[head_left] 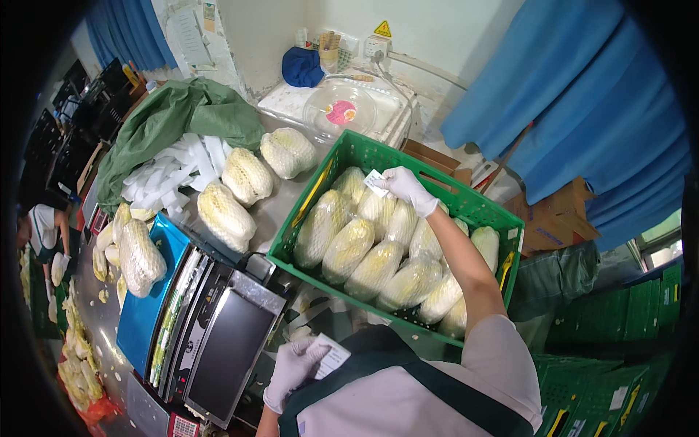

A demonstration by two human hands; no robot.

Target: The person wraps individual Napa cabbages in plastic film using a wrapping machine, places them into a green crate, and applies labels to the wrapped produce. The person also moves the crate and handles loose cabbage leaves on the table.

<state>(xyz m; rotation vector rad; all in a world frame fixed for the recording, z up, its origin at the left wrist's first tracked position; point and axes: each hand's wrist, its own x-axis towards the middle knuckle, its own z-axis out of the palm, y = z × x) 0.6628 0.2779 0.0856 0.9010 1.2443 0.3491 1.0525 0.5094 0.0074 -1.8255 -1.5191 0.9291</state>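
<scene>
My right hand (407, 188), in a white glove, pinches a small white printed label (376, 183) above the far side of a green plastic crate (360, 146). Below it lie several napa cabbages (348, 250) in clear film and foam netting, filling much of the crate. Close to my apron, my left hand (295, 366), gloved too, grips a white card or label stack (331, 356) bearing print. To the left stands a film wrapping machine (232, 349) with a dark plate. A netted cabbage (141, 261) rests by its blue end, and further netted cabbages (226, 217) lie on the metal table.
White foam net sleeves (169, 172) and a green sack (188, 114) lie beyond the machine. Cabbage trimmings (79, 363) are at the left. A co-worker (46, 235) holds a cabbage at the far left. Cardboard boxes (557, 218) and stacked green crates (595, 377) stand at the right.
</scene>
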